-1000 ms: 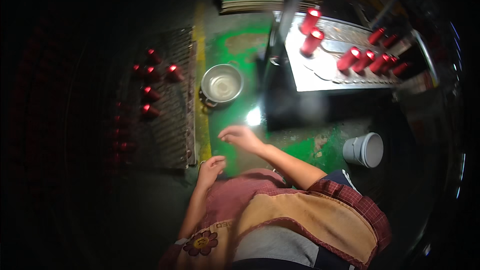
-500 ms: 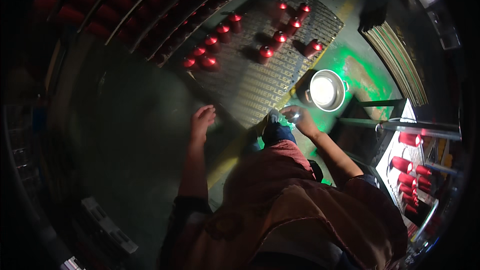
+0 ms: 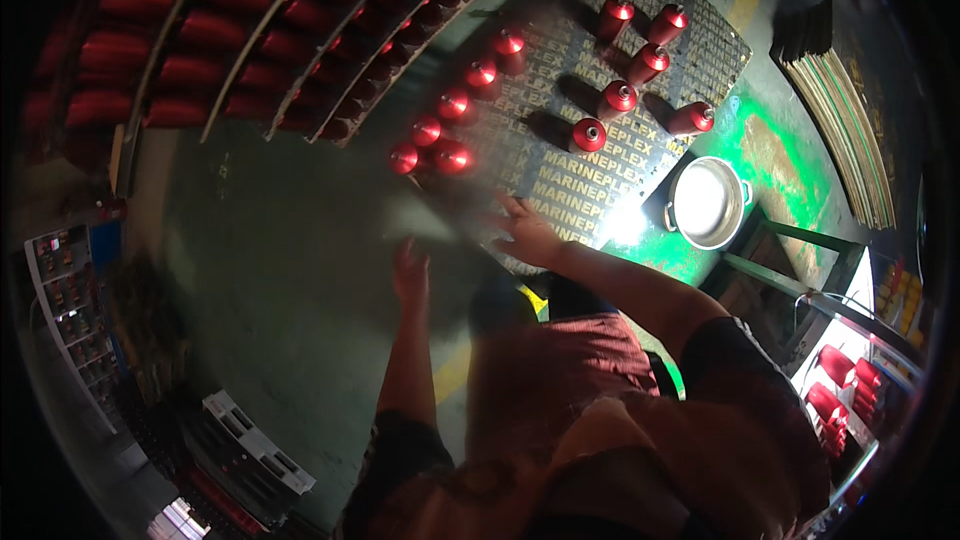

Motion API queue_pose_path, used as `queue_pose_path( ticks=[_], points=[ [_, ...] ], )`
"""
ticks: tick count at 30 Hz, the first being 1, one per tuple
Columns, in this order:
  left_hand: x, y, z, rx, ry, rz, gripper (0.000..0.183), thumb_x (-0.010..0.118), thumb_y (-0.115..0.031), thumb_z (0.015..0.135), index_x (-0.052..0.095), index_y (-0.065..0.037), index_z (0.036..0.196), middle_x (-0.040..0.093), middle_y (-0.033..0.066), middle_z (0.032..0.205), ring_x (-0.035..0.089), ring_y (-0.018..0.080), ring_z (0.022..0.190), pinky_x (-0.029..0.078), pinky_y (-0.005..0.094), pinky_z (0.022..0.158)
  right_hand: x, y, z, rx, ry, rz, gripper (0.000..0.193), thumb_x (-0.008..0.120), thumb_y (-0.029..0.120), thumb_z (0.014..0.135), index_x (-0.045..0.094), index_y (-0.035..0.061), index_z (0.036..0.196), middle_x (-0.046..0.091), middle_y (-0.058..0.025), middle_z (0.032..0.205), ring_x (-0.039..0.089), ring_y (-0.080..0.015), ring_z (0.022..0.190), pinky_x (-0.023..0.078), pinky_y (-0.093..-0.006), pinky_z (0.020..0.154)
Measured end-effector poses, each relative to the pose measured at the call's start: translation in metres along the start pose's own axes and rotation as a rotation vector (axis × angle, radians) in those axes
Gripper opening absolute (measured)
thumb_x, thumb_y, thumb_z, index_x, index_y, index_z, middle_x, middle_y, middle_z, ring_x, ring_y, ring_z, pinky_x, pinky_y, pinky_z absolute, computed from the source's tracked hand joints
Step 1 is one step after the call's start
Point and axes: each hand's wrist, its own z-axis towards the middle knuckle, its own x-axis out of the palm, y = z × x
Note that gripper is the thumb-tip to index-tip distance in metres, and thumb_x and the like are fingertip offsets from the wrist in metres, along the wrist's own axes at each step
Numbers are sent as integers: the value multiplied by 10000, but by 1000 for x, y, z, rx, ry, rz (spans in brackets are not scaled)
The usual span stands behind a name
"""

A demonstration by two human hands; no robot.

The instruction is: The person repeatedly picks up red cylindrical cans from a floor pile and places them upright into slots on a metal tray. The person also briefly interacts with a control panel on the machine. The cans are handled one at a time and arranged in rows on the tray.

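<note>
Over the near edge of a dark printed board [image 3: 690, 75] reaches my right hand [image 3: 530, 235], its fingers spread and nothing in it. To its left, above the dark floor, my left hand [image 3: 410, 272] is blurred, with its fingers loosely apart and no object visible in it. Red metal bottles with cone-shaped tops stand on the board. Several, such as this red bottle [image 3: 454, 106], line its left edge, nearest my hands. Farther right is another group, including a red bottle [image 3: 588, 135] at its near end.
A bright metal pot [image 3: 741, 202] stands right of the board. Beyond it leans a stack of thin panels [image 3: 850, 140]. A large rack [image 3: 240, 50] of red bottles fills the upper left. More red bottles [image 3: 832, 405] sit at the right. A pale slotted object [image 3: 258, 445] lies lower left.
My right hand has moved left and its fingers have spread over the board's near edge. My left hand is slightly lower. The view has shifted, showing more of the rack.
</note>
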Motion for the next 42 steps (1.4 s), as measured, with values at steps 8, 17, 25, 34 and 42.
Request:
queue_pose_path(
  ticks=[8, 17, 25, 34, 42],
  points=[
    [93, 23, 267, 454, -218, 401, 690, 760, -218, 727, 529, -228, 1377, 265, 315, 1501, 294, 462, 1379, 326, 516, 1087, 77, -96, 196, 48, -182, -69, 686, 724, 245, 771, 471, 390, 1392, 19, -263, 1574, 98, -536, 1411, 214, -539, 1163],
    [102, 43, 333, 535, -275, 201, 445, 811, -205, 743, 690, -245, 1169, 385, 213, 1425, 398, 348, 1318, 426, 444, 1008, 124, -130, 289, -16, -534, -142, 594, 741, 316, 765, 545, 458, 1307, 155, -228, 1553, 204, -492, 1393, 283, -598, 1096],
    [72, 46, 336, 667, -136, 265, 347, 786, -157, 724, 732, -178, 1065, 470, 179, 1357, 480, 342, 1223, 425, 438, 1003, 101, -141, 270, 9, -509, 52, 523, 772, 209, 693, 658, 359, 1181, 380, -211, 1361, 379, -419, 1274, 366, -464, 1070],
    [69, -44, 210, 325, 533, 45, 433, 756, -50, 737, 682, -49, 1164, 529, 123, 1369, 484, 264, 1270, 378, 372, 1060, 5, -169, -8, 215, -714, 542, 510, 731, 111, 750, 631, 170, 1247, 473, -177, 1330, 437, -360, 1263, 375, -411, 1071],
    [313, -218, 64, 142, 1124, -396, 544, 688, -170, 772, 586, 37, 1265, 558, 199, 1337, 535, 282, 1227, 373, 404, 1082, -72, -292, -297, 590, -1249, 1253, 389, 555, 210, 947, 550, 17, 1284, 615, -106, 1202, 570, -193, 1121, 461, -342, 987]
  ],
)
